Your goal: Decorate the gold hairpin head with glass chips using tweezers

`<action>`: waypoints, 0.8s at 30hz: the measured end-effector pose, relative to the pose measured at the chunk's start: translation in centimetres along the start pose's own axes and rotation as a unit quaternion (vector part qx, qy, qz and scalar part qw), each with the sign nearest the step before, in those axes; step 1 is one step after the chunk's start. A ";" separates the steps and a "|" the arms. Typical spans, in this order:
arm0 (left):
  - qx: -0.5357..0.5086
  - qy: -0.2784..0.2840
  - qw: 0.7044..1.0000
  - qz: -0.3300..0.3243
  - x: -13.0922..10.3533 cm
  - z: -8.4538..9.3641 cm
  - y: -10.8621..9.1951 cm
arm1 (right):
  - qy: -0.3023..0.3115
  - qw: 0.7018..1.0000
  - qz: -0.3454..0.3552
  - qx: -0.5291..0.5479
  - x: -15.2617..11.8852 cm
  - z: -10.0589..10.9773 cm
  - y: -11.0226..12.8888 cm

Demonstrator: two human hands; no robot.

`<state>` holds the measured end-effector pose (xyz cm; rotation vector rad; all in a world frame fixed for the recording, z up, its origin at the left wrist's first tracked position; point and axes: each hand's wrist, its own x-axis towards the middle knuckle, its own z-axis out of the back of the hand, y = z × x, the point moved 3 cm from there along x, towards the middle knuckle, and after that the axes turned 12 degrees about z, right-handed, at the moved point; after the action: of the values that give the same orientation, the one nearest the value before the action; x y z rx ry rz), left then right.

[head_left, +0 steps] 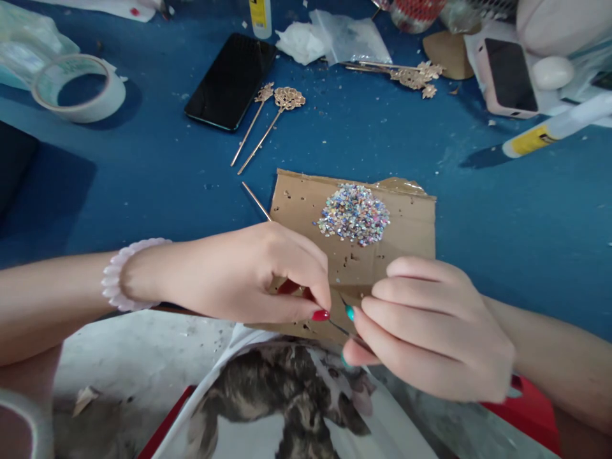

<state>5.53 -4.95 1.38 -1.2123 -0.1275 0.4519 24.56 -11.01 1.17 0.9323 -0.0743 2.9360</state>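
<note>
My left hand (258, 274) is closed, thumb and forefinger pinched together, over the near edge of a cardboard piece (296, 197). A thin gold hairpin stick (257, 201) sticks out beyond its knuckles; the hairpin's head is hidden by the fingers. My right hand (425, 325) grips a pair of tweezers (340, 327), whose slim dark tips point at the left thumb and fingertip. Whether the tips hold anything is too small to tell. Just beyond both hands, a pile of small glittering multicoloured chips (356, 213) lies on the cardboard.
Two gold hairpins (270, 127) lie by a black phone (232, 83). More ornate hairpins (411, 75) are at the back near a plastic bag (354, 41). A tape roll (79, 89) sits left; a yellow-labelled glue tube (535, 139) and a pale phone (507, 76) are right.
</note>
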 end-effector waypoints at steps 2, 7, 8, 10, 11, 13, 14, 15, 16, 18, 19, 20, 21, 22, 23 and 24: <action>-0.002 -0.005 1.000 -0.006 0.0 0.0 0.1 | -0.007 1.000 -0.017 -0.004 -0.2 0.0 0.2; 0.011 -0.016 1.000 -0.001 0.0 0.2 -0.1 | -0.005 1.000 -0.026 -0.001 -0.2 0.1 0.6; 0.016 -0.015 1.000 0.006 0.0 0.3 -0.1 | -0.003 1.000 -0.026 0.000 -0.2 0.1 0.5; 0.023 -0.011 1.000 0.016 0.0 0.3 -0.2 | -0.005 1.000 -0.027 -0.001 -0.2 0.0 0.4; 0.022 -0.010 1.000 0.017 -0.1 0.3 -0.2 | -0.006 1.000 -0.026 0.000 -0.2 0.0 0.4; 0.014 -0.006 1.000 0.013 -0.1 0.3 -0.2 | -0.011 1.000 -0.022 0.001 -0.1 -0.1 0.4; 0.009 -0.006 1.000 0.011 -0.1 0.3 -0.2 | -0.013 1.000 -0.022 0.002 -0.1 -0.1 0.4; 0.008 -0.004 1.000 0.014 -0.2 0.2 -0.2 | -0.015 1.000 -0.023 0.001 -0.1 -0.1 0.5; 0.012 0.000 1.000 0.022 -0.2 0.2 -0.2 | -0.015 1.000 -0.025 0.001 -0.1 -0.1 0.5; 0.021 0.004 0.999 0.030 -0.2 0.1 -0.1 | -0.012 0.999 -0.032 0.000 -0.2 -0.2 0.6; 0.024 0.003 0.999 0.028 -0.2 0.1 -0.1 | -0.012 0.999 -0.030 0.000 -0.2 -0.2 0.6; 0.024 0.000 0.999 0.021 -0.2 0.1 -0.1 | -0.012 1.000 -0.027 0.000 -0.2 -0.1 0.6; 0.021 -0.006 1.000 0.012 -0.2 0.1 -0.1 | -0.013 1.000 -0.024 -0.001 -0.2 -0.1 0.6; 0.017 -0.012 1.000 0.003 -0.2 0.1 -0.1 | -0.013 1.000 -0.021 -0.002 -0.2 -0.1 0.6; 0.015 -0.016 1.000 -0.003 -0.2 0.0 -0.1 | -0.012 1.000 -0.019 -0.004 -0.2 -0.1 0.5; 0.016 -0.018 1.000 -0.004 -0.2 0.0 0.0 | -0.011 1.000 -0.018 -0.006 -0.2 -0.1 0.6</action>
<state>5.37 -5.00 1.41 -1.1722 -0.1562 0.4671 24.66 -11.57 0.99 0.9530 -0.0761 2.8898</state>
